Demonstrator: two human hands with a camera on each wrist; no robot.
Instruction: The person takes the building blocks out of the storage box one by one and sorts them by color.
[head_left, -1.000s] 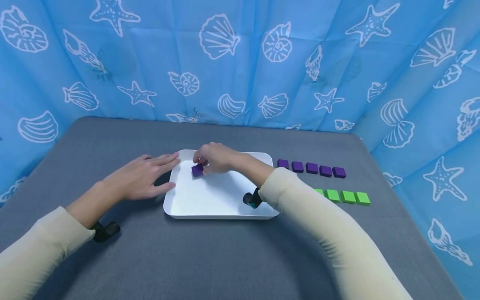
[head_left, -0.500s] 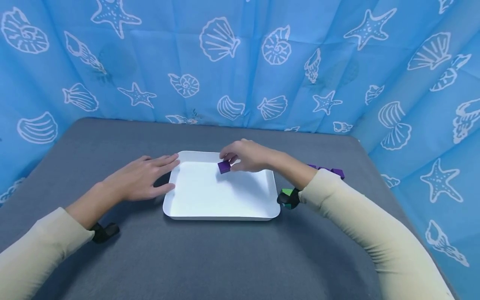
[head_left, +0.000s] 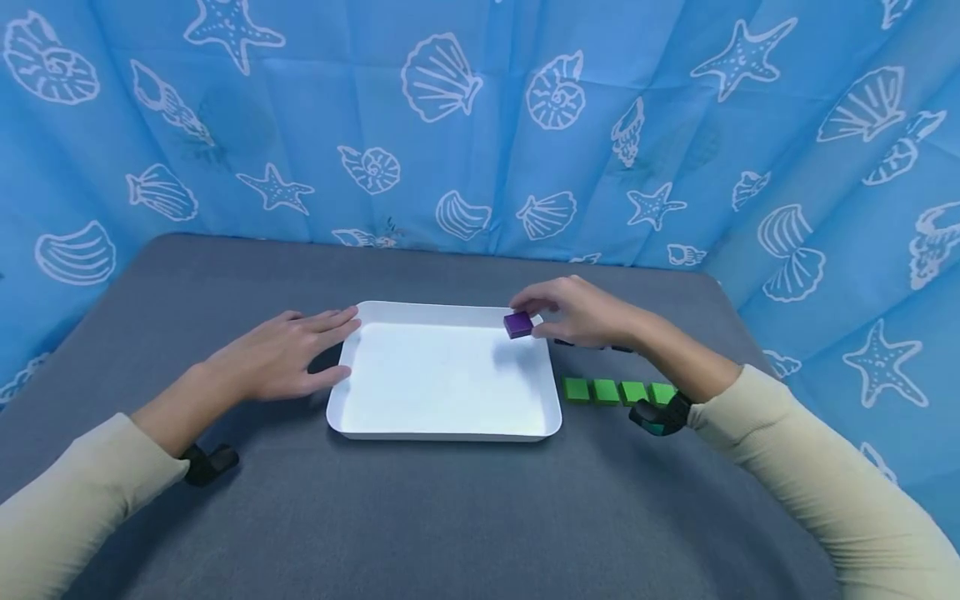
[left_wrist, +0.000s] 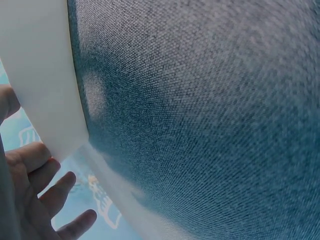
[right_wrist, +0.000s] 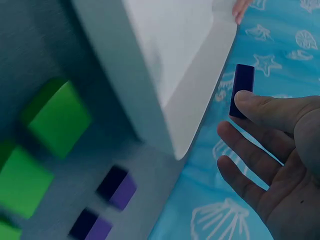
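My right hand (head_left: 581, 310) pinches a small flat purple block (head_left: 518, 325) between thumb and fingertips. In the head view the block is above the far right corner of a white tray (head_left: 450, 383). The right wrist view shows the thumb on the edge of the purple block (right_wrist: 243, 80), with the other fingers spread below. At the tray's left side, my left hand (head_left: 288, 354) rests its extended fingertips on the rim. The left wrist view has its fingers (left_wrist: 35, 155) at the tray's outer wall (left_wrist: 47, 85).
Right of the tray, a row of green blocks (head_left: 606, 392) lies on the grey cloth. Several purple blocks, mostly hidden under my right hand, form a row behind them; one purple block (right_wrist: 116, 187) shows in the right wrist view. A blue seashell curtain (head_left: 480, 150) hangs behind.
My right hand has carried the purple block rightward from the tray's left part to its far right corner. The green row has come back into sight. The left hand has stayed put.
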